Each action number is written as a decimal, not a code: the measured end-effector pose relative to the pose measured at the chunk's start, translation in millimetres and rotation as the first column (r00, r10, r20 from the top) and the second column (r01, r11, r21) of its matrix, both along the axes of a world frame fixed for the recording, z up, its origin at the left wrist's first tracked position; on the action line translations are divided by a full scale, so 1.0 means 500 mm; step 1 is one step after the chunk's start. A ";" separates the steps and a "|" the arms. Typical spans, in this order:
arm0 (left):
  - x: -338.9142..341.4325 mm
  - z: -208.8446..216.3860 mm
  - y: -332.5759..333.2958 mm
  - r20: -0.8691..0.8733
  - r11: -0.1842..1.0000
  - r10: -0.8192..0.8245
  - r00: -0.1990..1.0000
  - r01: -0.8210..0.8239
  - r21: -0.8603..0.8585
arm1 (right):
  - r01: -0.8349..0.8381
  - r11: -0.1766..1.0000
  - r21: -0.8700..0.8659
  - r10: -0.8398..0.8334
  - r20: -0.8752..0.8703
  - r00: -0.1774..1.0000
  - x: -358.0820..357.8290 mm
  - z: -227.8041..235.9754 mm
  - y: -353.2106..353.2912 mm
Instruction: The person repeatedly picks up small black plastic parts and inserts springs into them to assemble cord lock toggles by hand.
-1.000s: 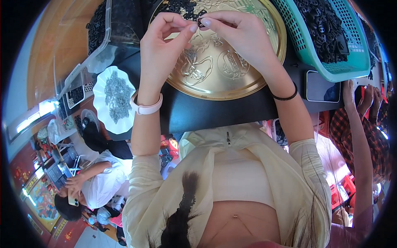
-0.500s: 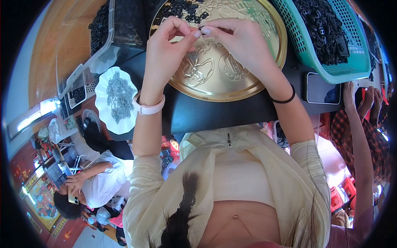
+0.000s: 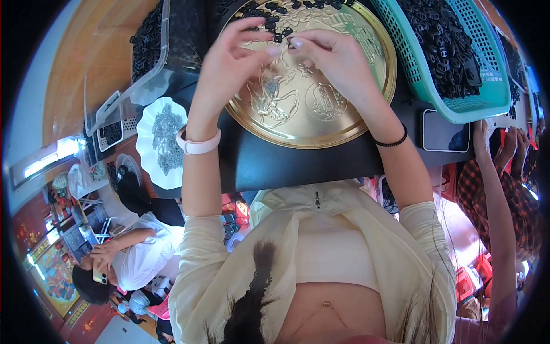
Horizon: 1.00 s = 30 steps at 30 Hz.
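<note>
Over a round gold tray (image 3: 306,136) with an embossed pattern, my right hand (image 3: 341,66) pinches a small black part (image 3: 291,42) between thumb and fingertips. My left hand (image 3: 232,66) is beside it on the left, slightly blurred, its fingers apart and nothing visible in them. Loose black parts (image 3: 275,23) lie at the tray's far side, just beyond my fingertips. Left of my left wrist stands a white scalloped dish (image 3: 147,146) holding a heap of small silvery metal pieces (image 3: 168,137).
At the right, a green perforated basket (image 3: 467,112) holds many black parts. A phone (image 3: 446,132) lies on the black table (image 3: 258,166) below it. A clear plastic bin (image 3: 129,86) with black parts stands at left. Other people (image 3: 152,246) are on both sides.
My left hand has come away from my right hand and its fingers have spread. The right hand keeps its pinch on the small black part. More of the tray's far side shows now.
</note>
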<state>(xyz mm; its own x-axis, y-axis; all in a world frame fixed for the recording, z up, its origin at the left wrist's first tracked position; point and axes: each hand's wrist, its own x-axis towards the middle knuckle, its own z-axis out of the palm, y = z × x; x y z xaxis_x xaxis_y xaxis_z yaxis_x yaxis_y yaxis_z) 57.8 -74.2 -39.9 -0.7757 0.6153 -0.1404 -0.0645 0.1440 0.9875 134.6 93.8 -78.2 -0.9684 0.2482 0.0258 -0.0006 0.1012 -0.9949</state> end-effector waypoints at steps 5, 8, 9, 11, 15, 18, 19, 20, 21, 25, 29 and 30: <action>-0.077 -0.065 0.004 -0.925 0.761 -0.165 0.343 -0.552 -0.340 | 0.087 0.993 -0.083 -0.089 -0.030 0.996 -0.002 0.025 0.001; -0.099 -0.073 0.011 -0.910 0.719 -0.187 0.371 -0.579 -0.384 | 0.089 0.993 -0.078 -0.090 -0.012 0.996 -0.003 0.023 0.008; -0.101 -0.070 0.013 -0.903 0.696 -0.208 0.376 -0.592 -0.407 | 0.096 0.992 -0.078 -0.097 -0.012 0.995 -0.002 0.025 0.009; -0.104 -0.065 0.015 -0.888 0.708 -0.224 0.401 -0.559 -0.431 | 0.098 0.993 -0.072 -0.097 0.009 0.995 -0.002 0.030 0.010; -0.140 -0.050 -0.006 -0.816 0.772 -0.287 0.502 -0.383 -0.508 | 0.051 0.992 -0.113 -0.055 -0.025 0.998 0.001 0.031 0.012; -0.134 -0.040 0.009 -0.730 0.689 -0.268 0.628 -0.405 -0.601 | 0.042 0.994 -0.104 -0.049 -0.059 0.997 0.005 0.041 0.014; -0.132 -0.039 0.006 -0.731 0.689 -0.269 0.627 -0.406 -0.601 | 0.026 0.991 -0.129 -0.032 -0.040 0.999 0.005 0.045 0.013; -0.131 -0.038 0.001 -0.731 0.706 -0.227 0.643 -0.409 -0.579 | 0.010 0.988 -0.153 -0.014 -0.021 1.000 0.005 0.048 0.012; -0.127 -0.039 -0.001 -0.728 0.724 -0.188 0.659 -0.408 -0.556 | 0.014 0.988 -0.153 -0.017 -0.021 1.000 0.006 0.047 0.013; -0.106 -0.040 -0.008 -0.774 0.722 -0.269 0.573 -0.412 -0.556 | -0.008 0.982 -0.187 0.003 -0.027 1.000 0.002 0.039 0.020; -0.100 -0.027 -0.010 -0.749 0.648 -0.320 0.580 -0.443 -0.620 | -0.027 0.983 -0.184 0.015 -0.062 0.998 0.002 0.039 0.014; -0.103 -0.022 -0.009 -0.724 0.617 -0.355 0.592 -0.433 -0.657 | -0.029 0.982 -0.184 0.017 -0.064 0.998 0.001 0.039 0.014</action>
<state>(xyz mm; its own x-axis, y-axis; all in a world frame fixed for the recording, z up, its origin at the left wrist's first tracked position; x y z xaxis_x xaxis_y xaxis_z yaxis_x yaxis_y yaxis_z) 6.2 -78.7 -51.0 -0.8210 0.5565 0.1277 0.5708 0.8053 0.1605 135.2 101.0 -58.7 -0.9718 0.2319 0.0418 -0.0632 -0.0855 -0.9943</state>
